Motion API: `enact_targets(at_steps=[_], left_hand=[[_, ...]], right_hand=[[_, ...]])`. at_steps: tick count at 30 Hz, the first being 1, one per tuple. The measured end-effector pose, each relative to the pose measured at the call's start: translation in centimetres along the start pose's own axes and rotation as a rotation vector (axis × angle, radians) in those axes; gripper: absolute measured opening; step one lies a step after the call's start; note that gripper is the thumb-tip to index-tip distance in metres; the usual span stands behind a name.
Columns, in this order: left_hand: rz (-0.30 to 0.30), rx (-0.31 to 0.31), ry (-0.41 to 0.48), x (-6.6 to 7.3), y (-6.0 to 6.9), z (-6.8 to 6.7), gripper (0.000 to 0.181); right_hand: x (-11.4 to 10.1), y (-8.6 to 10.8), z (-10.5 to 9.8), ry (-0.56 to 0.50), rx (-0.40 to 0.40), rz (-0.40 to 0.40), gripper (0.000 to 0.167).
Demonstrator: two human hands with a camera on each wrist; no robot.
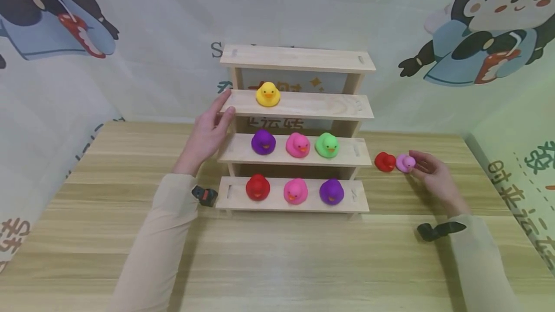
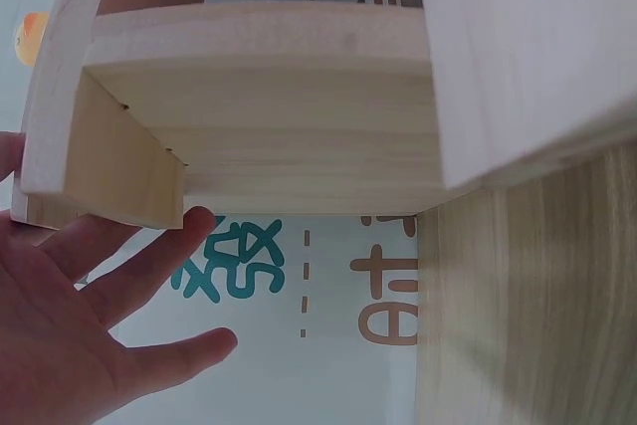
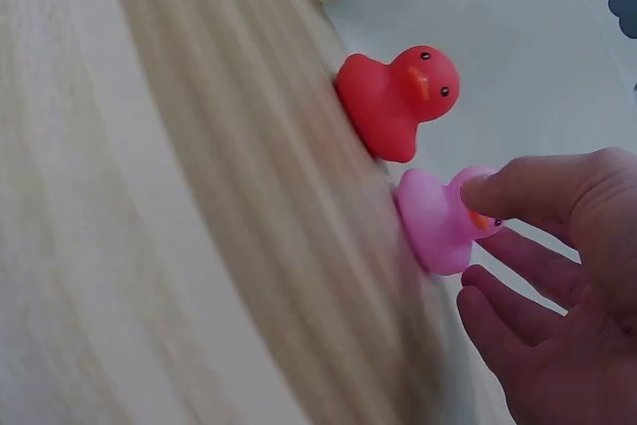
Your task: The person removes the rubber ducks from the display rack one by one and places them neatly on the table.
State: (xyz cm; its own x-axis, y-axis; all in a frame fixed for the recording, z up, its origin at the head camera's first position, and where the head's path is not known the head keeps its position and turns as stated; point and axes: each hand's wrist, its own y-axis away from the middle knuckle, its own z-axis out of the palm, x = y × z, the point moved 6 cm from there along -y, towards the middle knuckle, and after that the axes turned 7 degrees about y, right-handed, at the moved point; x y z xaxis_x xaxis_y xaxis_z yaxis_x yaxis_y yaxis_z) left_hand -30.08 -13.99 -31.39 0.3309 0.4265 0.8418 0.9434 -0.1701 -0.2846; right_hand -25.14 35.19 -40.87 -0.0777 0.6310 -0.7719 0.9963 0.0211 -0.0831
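Observation:
At the left end of a wooden tiered shelf (image 1: 303,105), my left hand (image 1: 208,131) touches the second board from the top; the left wrist view shows that hand (image 2: 109,316) with its fingers spread at the board's end. My right hand (image 1: 438,182) is at a light purple duck (image 1: 405,163) on the table, right of the shelf. In the right wrist view the thumb of the hand (image 3: 557,266) lies against the head of this duck (image 3: 436,221), its other fingers behind. Beside it sits a red duck (image 1: 385,162).
A yellow duck (image 1: 268,94) sits on the second board from the top. Below it a board holds purple (image 1: 263,142), pink (image 1: 297,145) and green ducks (image 1: 327,145). The lowest board holds red (image 1: 257,187), pink (image 1: 296,191) and purple ducks (image 1: 331,191). A printed cloth (image 1: 303,8) hangs behind.

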Motion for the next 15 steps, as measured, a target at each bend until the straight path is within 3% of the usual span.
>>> enact_targets(at_steps=[8, 15], left_hand=[[-0.011, 0.005, -0.002, -0.1, 0.1, 0.0, 0.054], [-0.013, 0.005, -0.007, -0.1, 0.0, 0.0, 0.054]], right_hand=[[-1.4, -0.2, -1.3, 0.035, 0.107, -0.033, 0.046], [-3.2, -0.5, -1.5, 0.034, 0.121, -0.057, 0.045]])
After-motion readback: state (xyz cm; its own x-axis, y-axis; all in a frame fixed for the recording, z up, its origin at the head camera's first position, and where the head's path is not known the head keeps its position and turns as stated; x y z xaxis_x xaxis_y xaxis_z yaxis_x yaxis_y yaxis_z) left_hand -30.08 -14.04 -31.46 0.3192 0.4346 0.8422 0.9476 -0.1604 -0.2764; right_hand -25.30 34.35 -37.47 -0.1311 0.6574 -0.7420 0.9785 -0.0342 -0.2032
